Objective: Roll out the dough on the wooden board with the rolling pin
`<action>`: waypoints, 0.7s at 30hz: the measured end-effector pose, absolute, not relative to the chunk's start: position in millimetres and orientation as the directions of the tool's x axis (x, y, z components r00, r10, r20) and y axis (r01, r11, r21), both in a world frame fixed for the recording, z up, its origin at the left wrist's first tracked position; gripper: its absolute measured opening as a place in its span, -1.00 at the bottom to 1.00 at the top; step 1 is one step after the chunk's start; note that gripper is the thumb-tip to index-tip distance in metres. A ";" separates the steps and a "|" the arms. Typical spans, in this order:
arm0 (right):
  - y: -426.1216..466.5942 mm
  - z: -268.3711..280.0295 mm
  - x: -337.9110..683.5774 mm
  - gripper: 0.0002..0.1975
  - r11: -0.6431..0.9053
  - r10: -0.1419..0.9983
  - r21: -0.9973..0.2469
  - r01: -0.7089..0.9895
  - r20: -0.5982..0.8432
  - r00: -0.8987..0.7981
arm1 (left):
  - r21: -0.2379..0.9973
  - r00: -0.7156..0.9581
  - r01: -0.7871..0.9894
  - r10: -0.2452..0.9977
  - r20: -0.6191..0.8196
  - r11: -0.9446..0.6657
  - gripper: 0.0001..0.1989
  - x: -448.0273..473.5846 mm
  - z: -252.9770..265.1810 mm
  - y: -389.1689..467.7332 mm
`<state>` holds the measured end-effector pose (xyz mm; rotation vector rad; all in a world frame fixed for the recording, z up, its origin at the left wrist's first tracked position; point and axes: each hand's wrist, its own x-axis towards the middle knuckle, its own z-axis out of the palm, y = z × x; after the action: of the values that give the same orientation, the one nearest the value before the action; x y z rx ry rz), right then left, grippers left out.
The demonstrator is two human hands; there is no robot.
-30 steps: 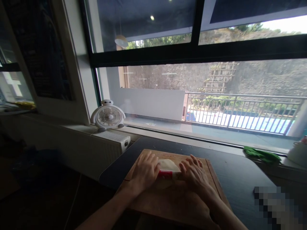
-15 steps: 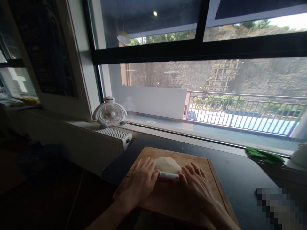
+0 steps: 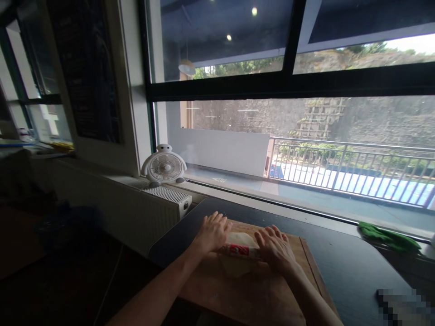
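Note:
A flat piece of pale dough [image 3: 238, 269] lies on a wooden board [image 3: 268, 294]. Across it rests a white cylinder with a red label [image 3: 239, 250]; whether it is a can, a bottle or something else I cannot tell. The palm of my left hand [image 3: 214, 233] presses on its left end, fingers stretched forward. On the right end lies my right hand [image 3: 275, 246], its fingers extended and slightly spread. Both hands hide the cylinder's ends. Dough shows on the far side and the near side of it.
The board sits on a dark table [image 3: 343, 260] by the window. A white fan [image 3: 165, 166] stands on the radiator [image 3: 166, 203] to the left. A green cloth [image 3: 389, 237] lies at the right by the sill. A blurred-out object [image 3: 404, 308] is at the table's right.
Both hands and the cylinder have moved forward over the dough, which now shows behind and in front of it. The cylinder has turned, bringing its red label up. The view has shifted slightly.

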<state>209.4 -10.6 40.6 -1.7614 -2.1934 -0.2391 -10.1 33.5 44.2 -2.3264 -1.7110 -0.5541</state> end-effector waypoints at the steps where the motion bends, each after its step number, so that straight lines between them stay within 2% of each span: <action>1: -12.0 39.4 209.5 -0.68 0.223 0.919 -0.066 0.973 0.347 -0.188 | 0.060 0.266 0.946 0.872 0.411 -0.318 -0.57 -10.5 43.7 29.7; 9: -66.4 -6.1 227.5 -0.50 0.305 0.890 -0.095 0.948 0.383 -0.248 | -0.039 0.410 0.889 0.756 0.511 -0.456 -0.57 -22.1 8.4 -75.9; 13: -57.9 -3.2 227.5 -0.51 0.319 0.897 -0.125 0.939 0.360 -0.257 | -0.097 0.458 0.871 0.727 0.511 -0.481 -0.50 -21.7 -2.8 -86.5; 21: 38.5 40.0 179.1 -0.49 0.269 0.909 -0.190 0.944 0.373 -0.184 | -0.002 0.352 0.917 0.804 0.480 -0.400 -0.59 8.9 28.5 -39.4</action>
<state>179.1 38.5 40.0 -1.6764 -2.1361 -0.1156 8.9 -39.4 28.5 -2.3473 -1.5358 -0.5980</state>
